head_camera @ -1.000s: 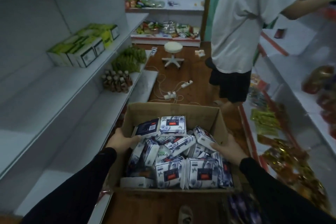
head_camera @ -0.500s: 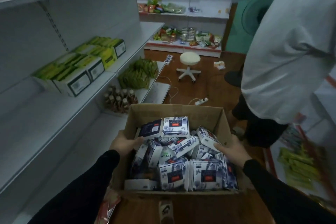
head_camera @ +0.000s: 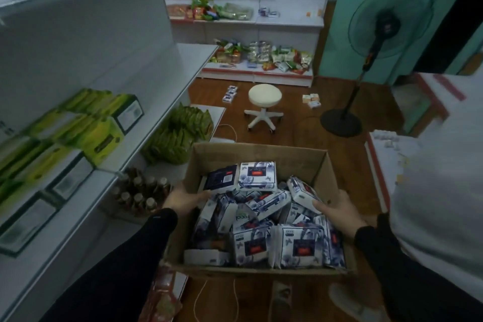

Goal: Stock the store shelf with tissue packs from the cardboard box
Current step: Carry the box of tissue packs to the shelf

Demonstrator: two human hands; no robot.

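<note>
The open cardboard box (head_camera: 261, 162) sits low in the middle of the view, held above a brown wooden floor (head_camera: 339, 159), its long axis running away from the wearer toward the far wall. It is heaped with blue-and-white tissue packs (head_camera: 257, 175); most lie tumbled at mixed angles, while a front row stands on edge with printed faces toward the camera. The left hand (head_camera: 183, 200) grips the box's left wall, fingers curled over the rim onto the packs. The right hand (head_camera: 337, 210) grasps the right wall the same way, fingers hooked inside.

Just left of the box runs a white store shelf (head_camera: 65, 217) carrying green cartons (head_camera: 104, 133), green pouches (head_camera: 180, 136) and small brown bottles (head_camera: 141, 193) on the tier below. Farther off on the floor stand a white round stool (head_camera: 264, 107) and a black pedestal fan (head_camera: 376, 42) before a teal wall. A second shelf unit (head_camera: 261, 26) with snack packets lines the back. A person's white garment (head_camera: 439, 191) fills the right edge.
</note>
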